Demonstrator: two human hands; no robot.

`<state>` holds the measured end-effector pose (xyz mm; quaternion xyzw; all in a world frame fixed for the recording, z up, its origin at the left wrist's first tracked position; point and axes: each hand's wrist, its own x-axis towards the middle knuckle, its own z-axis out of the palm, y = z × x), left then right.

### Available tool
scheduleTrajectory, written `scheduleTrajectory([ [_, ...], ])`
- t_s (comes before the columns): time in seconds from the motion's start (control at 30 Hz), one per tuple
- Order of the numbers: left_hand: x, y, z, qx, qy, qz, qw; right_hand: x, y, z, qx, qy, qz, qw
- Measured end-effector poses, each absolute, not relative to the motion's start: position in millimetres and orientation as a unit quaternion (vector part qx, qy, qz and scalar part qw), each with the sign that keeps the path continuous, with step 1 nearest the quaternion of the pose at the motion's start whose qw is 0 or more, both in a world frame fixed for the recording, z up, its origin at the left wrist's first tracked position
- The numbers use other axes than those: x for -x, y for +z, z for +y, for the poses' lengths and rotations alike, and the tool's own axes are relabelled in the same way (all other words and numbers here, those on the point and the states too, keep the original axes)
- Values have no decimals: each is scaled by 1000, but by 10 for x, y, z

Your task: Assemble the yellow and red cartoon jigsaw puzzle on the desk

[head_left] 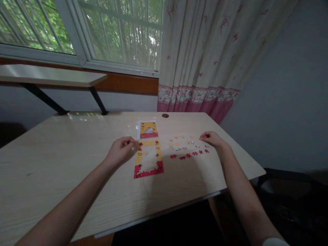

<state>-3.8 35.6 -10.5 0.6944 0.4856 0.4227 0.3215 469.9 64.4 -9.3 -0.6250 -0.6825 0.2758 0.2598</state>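
A jigsaw frame [149, 158] in yellow and red lies on the wooden table [64, 160], its border joined and its middle open. Above it rests a small reference card [148, 130] with a white animal. My left hand [121, 150] is curled at the frame's upper left corner, fingers pinched together on something I cannot make out. Loose puzzle pieces [188, 147], yellow, white and red, are spread to the right of the frame. My right hand [212, 139] rests at the far right of those pieces, fingers bent down onto one of them.
A round cable hole [165, 115] sits near the table's far edge. A narrow shelf [51, 76] on black brackets runs under the window at the left. A patterned curtain [202, 61] hangs behind the table. The table's right edge drops to a dark floor.
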Motion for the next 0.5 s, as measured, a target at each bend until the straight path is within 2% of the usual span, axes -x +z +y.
scheduleTrajectory([
  [0.23,-14,-11,292,-647,430,539,325,-4551,-81,665,612,217,-724,234],
  [0.5,-27,36,288,-620,432,569,324,-4472,4,602,605,152,-743,243],
])
